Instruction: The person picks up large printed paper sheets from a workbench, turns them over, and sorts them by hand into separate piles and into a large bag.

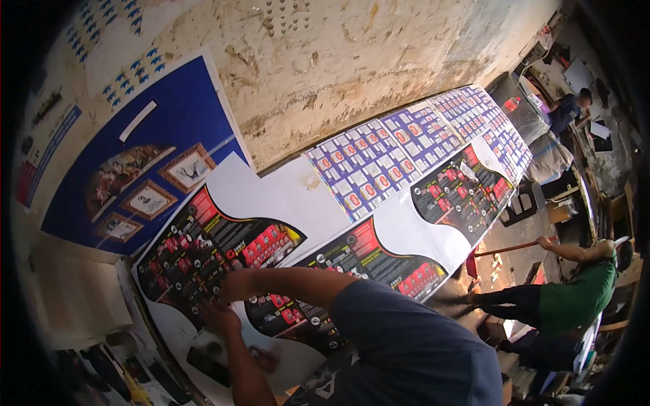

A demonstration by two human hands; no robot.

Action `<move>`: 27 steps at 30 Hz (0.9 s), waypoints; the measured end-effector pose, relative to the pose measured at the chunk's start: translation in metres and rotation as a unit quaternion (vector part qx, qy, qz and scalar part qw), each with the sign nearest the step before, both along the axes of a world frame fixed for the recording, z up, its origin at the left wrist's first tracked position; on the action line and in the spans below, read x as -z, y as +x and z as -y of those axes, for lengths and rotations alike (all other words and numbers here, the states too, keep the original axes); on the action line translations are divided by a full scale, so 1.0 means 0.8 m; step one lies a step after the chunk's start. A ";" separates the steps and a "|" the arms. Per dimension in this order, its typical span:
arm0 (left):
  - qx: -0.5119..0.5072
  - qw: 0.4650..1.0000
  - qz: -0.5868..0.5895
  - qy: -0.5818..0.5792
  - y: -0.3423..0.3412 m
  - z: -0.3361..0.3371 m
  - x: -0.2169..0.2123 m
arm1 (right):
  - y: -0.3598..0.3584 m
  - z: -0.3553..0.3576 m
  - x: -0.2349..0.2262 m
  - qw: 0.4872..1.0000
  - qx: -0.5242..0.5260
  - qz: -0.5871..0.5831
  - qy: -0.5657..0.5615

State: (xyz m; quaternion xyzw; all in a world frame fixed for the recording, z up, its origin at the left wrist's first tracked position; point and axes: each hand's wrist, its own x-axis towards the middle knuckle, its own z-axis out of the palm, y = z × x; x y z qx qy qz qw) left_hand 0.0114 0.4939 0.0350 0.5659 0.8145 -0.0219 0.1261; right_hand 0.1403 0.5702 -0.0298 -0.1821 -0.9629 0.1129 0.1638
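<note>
A printed sheet [203, 250] with black, red and yellow graphics and curved white borders lies on the table below me. Over its near edge, my left hand [218, 318] rests low with its fingers stretched out on the print. Just above it, my right hand [237, 287] comes across from the right and is closed, its fingertips bent down towards the sheet. What it holds, if anything, is hidden. The two hands are close together. Under my right forearm lies a second similar sheet [365, 250], partly covered by the arm.
A third black printed sheet [460, 186] and blue-and-white printed sheets [386, 159] lie farther along the table. A dark, phone-like object [208, 365] is beside my left forearm. A blue poster [162, 162] leans on the stained wall. At right, a person in green [575, 298] holds a long red handle.
</note>
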 end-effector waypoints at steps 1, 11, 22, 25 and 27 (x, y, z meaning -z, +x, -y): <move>0.002 1.000 0.011 -0.001 0.005 0.001 -0.021 | -0.002 0.000 -0.006 1.000 0.004 0.009 -0.009; 0.048 0.995 -0.065 0.054 -0.030 0.005 0.035 | -0.032 -0.019 -0.017 0.970 0.051 0.046 -0.233; 0.045 0.986 -0.162 0.013 -0.043 0.010 0.073 | -0.055 -0.025 -0.006 0.989 -0.029 0.147 0.018; 0.036 0.986 -0.165 0.016 -0.053 0.005 0.080 | -0.055 -0.040 -0.008 0.984 -0.090 0.118 -0.094; 0.037 0.981 -0.185 0.048 -0.065 0.011 0.095 | -0.066 -0.027 -0.015 0.986 0.022 0.088 -0.143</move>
